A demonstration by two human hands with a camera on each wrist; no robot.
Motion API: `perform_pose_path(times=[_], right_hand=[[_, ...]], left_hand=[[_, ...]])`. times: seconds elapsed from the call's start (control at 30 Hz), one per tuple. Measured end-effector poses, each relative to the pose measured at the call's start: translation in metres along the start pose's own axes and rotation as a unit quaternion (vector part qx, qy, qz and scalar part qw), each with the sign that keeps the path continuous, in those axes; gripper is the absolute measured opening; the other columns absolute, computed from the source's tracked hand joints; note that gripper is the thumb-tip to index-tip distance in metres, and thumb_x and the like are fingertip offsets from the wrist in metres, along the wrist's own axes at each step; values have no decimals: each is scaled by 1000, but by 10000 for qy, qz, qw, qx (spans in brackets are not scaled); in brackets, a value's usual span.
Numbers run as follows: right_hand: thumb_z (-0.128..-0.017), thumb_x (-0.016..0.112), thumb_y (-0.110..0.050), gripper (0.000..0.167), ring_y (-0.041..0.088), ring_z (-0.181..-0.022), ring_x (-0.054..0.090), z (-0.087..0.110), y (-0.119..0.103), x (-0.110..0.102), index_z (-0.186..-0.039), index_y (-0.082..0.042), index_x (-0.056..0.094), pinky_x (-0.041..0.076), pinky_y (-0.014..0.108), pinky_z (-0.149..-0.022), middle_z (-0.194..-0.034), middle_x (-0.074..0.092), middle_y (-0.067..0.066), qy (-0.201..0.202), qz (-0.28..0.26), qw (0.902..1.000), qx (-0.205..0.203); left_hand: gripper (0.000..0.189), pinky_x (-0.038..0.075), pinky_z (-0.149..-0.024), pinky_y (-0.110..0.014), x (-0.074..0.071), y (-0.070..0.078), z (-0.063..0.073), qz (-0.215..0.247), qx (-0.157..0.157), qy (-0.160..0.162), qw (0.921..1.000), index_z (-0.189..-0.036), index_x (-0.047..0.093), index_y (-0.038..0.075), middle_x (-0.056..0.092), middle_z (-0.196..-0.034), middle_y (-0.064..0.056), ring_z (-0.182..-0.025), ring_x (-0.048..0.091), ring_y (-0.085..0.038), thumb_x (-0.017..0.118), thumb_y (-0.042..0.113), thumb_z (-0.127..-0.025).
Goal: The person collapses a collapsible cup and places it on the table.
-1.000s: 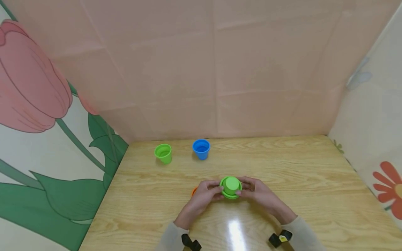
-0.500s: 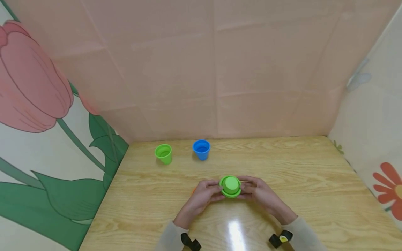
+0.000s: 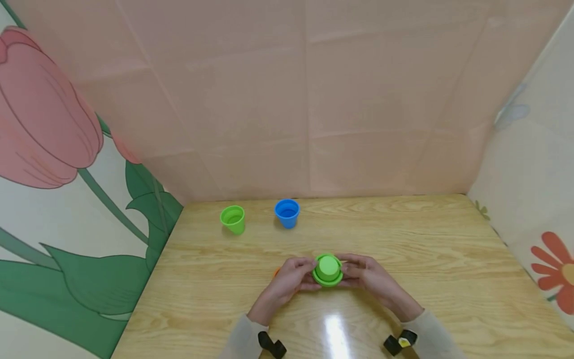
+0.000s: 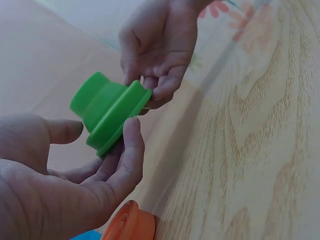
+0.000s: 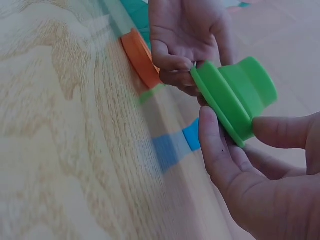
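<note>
Between my two hands is a green collapsible cup [image 3: 328, 269], partly folded, with its base turned up toward the head view. My left hand [image 3: 289, 283] holds the rim from the left, its fingers under the rim in the left wrist view [image 4: 95, 185]. From the right, my right hand [image 3: 369, 279] grips the other side, thumb against the wall and fingers along the rim in the right wrist view. A flat orange cup [image 4: 132, 222] lies on the table beside my left hand, which mostly hides it in the head view.
Another green cup [image 3: 233, 220] and a blue cup [image 3: 287, 214] stand upright, mouths up, toward the back of the wooden table [image 3: 426, 239]. A pink cloth backdrop [image 3: 305, 99] rises behind the table, with flower-printed panels at both sides.
The green cup in my hands has tilted and shifted slightly to the left and down. My left thumb has moved up a little along it. The cups at the back stay put.
</note>
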State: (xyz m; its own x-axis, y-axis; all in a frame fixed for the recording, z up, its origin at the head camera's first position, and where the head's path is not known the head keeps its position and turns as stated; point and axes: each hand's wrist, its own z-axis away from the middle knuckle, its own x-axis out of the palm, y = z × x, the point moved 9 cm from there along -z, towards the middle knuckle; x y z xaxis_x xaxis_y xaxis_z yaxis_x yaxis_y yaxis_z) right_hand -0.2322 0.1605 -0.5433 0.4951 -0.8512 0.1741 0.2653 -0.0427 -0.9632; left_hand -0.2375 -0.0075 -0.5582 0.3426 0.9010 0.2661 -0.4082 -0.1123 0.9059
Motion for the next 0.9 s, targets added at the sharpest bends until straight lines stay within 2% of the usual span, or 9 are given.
perform_pose_path(times=[0.23,0.43,0.67,0.9], right_hand=[[-109,56,-17,55,19,-113,73,-2,2,3,-155,9,40,63,39,-100,-133,70,7,-165,186,9997,32],[-110,55,-19,53,20,-113,72,-2,3,4,-154,7,43,63,40,-100,-136,69,9,-243,269,9992,148],[-111,54,-29,56,18,-112,71,-2,1,3,-154,5,44,64,37,-96,-139,67,9,-178,437,9985,271],[-111,54,-35,54,17,-111,71,-3,1,4,-148,4,53,64,37,-92,-135,69,9,-77,619,9974,372]], left_hand=[[40,69,-82,-36,1,-1,2,-339,-136,-46,9993,-129,68,-3,77,-106,-11,-80,76,-16,58,30,-109],[42,69,-81,-38,3,-2,2,-382,-155,-83,9991,-127,70,-3,79,-105,-14,-81,77,-17,58,33,-109],[37,69,-82,-39,8,-3,2,-473,-166,-211,9985,-123,70,-6,78,-106,-17,-86,78,-20,54,25,-110],[24,69,-77,-39,7,-2,3,-646,-17,-30,9979,-110,69,-8,78,-99,-18,-85,80,-26,56,13,-108]])
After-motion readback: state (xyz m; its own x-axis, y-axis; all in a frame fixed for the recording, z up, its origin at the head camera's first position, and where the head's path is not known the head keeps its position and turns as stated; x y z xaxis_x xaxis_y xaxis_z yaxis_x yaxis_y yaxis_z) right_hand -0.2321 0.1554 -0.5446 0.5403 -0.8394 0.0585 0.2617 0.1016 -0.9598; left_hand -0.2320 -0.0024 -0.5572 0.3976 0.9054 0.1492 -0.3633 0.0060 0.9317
